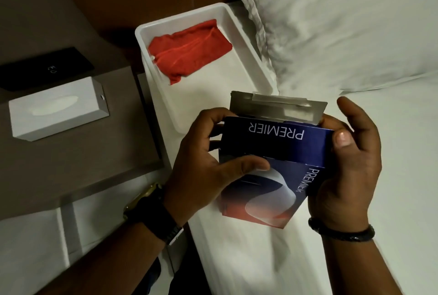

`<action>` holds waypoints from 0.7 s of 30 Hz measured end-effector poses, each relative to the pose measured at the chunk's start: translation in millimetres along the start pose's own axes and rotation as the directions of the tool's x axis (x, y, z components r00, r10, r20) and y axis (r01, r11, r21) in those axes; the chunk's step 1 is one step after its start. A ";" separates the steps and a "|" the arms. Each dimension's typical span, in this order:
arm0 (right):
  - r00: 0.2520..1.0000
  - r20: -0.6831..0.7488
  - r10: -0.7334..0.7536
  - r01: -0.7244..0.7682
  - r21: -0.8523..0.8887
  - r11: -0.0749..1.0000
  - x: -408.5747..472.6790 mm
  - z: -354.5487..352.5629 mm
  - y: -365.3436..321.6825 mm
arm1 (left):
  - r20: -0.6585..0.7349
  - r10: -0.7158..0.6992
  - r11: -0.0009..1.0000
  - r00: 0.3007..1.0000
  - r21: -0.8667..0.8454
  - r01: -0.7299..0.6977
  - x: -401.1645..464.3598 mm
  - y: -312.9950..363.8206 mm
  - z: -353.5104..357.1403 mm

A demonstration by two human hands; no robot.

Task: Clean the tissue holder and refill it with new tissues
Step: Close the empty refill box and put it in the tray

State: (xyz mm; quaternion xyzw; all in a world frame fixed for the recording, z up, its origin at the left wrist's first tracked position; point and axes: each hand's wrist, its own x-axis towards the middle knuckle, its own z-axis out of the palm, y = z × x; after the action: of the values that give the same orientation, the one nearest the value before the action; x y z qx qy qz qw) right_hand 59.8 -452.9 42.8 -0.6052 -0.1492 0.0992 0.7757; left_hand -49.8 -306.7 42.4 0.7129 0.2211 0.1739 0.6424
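Two hands were wrapped around a dark blue tissue box (pixel 276 166) with PREMIER printed on it, held up over the white bed sheet (pixel 379 152). The left hand (pixel 208 169) grasped the box's left side, thumb lying across the front panel and fingers curled around the far edge. The right hand (pixel 348 171) gripped the right side, thumb pressed on the upper corner, the other fingers loosely spread behind it. The box's top flap (pixel 277 107) was open and stood up, its grey inside facing the camera.

The white tray (pixel 180 114), which looked like the bottom part of the holder, sat on the bed just past the box, right beside the pillow (pixel 343 22). A crumpled red cloth (pixel 189 50) lay inside it at the far end.

Off to the left, on the brown bedside table (pixel 71 152), the white tissue holder cover (pixel 59 109) sat well apart from the tray, oval slot facing up. Just behind it was a flat black device (pixel 45 69), couldn't tell what exactly.

There was a dark watch (pixel 154 214) on the left wrist and a black bracelet (pixel 341 230) on the right.
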 end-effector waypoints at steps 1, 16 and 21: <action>1.000 -0.001 -0.004 0.004 -0.021 1.000 -0.2 1.3 -0.2 | -0.006 0.019 1.000 1.000 0.012 -0.019 -1.8 1.6 0.8; 0.993 0.051 -0.108 0.118 -0.305 0.945 -7.0 0.3 10.2 | -0.081 0.069 0.998 0.994 0.005 -0.069 -4.1 -1.8 9.6; 0.996 -0.076 -0.034 0.028 -0.083 0.996 -8.6 3.6 8.4 | -0.107 -0.124 0.984 0.986 -0.139 0.109 4.9 -3.8 17.6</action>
State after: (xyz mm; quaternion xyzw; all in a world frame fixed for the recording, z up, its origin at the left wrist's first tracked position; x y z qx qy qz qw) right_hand 50.7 -450.4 34.5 -0.6373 -0.1322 0.0575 0.7570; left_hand -36.6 -318.6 36.5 0.6433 0.2872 0.1909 0.6836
